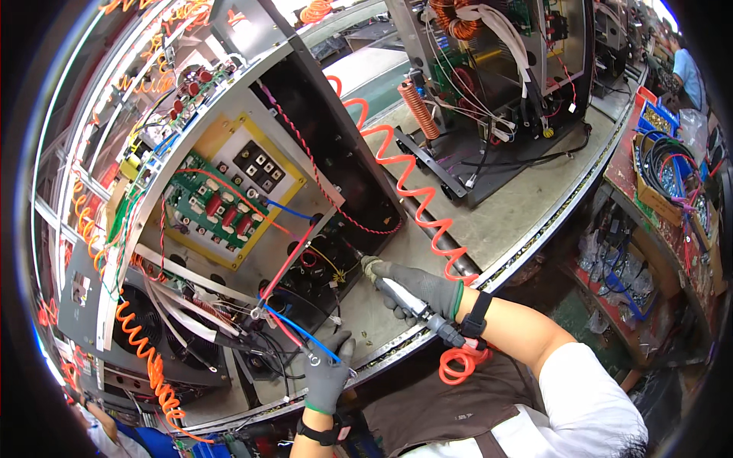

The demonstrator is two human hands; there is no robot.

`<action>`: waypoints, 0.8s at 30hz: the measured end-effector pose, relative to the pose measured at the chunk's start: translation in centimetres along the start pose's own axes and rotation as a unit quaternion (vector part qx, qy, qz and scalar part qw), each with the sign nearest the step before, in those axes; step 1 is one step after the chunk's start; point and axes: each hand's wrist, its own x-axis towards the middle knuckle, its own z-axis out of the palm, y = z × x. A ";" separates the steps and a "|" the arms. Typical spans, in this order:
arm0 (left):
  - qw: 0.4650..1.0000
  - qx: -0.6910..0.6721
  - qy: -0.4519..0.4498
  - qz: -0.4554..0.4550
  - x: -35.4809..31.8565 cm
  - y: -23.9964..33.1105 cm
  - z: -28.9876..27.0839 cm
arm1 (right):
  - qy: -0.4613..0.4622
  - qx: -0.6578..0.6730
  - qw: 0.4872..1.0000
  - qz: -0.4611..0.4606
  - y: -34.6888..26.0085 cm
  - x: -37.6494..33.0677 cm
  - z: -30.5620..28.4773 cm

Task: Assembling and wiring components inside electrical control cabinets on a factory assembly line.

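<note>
My gloved right hand (424, 288) is wrapped around a grey and black air screwdriver (412, 304), its front end pointing into the open metal cabinet (351, 168). An orange-red coiled hose (458, 368) joins the tool's rear. Lower left, my gloved left hand (328, 380) is closed around the end of a blue cable (301, 330). Against its fingers lies the ring-terminal end of a red cable (286, 330). Both cables lead up into the cabinet, where a green circuit board (217, 202) is mounted. Dark parts hide the screwdriver's very tip.
An orange coiled hose (416, 164) crosses behind the cabinet, and another (145, 343) hangs at left. A second open unit (496, 84) stands at the back on the bench (527, 206). At right, a red-topped bench (618, 164) holds blue bins and coiled cables. Other people are at both sides.
</note>
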 end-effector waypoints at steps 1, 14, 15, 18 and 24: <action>0.999 -0.001 -0.007 -0.050 -0.4 -0.8 0.2 | 0.002 -0.004 1.000 0.000 0.1 0.2 0.0; 0.994 0.058 0.047 -0.084 -0.8 0.1 4.0 | 0.023 -0.019 0.999 -0.022 0.4 -0.1 0.5; 0.993 0.058 0.047 -0.091 -0.9 0.3 4.1 | 0.044 -0.056 0.997 -0.022 0.0 -0.3 0.5; 0.991 0.078 0.066 -0.083 -0.9 0.9 4.2 | 0.053 -0.084 0.995 -0.024 0.4 -2.5 1.1; 0.989 0.098 0.061 -0.098 -0.4 0.8 4.3 | 0.017 -0.031 0.999 0.008 3.4 -6.9 0.6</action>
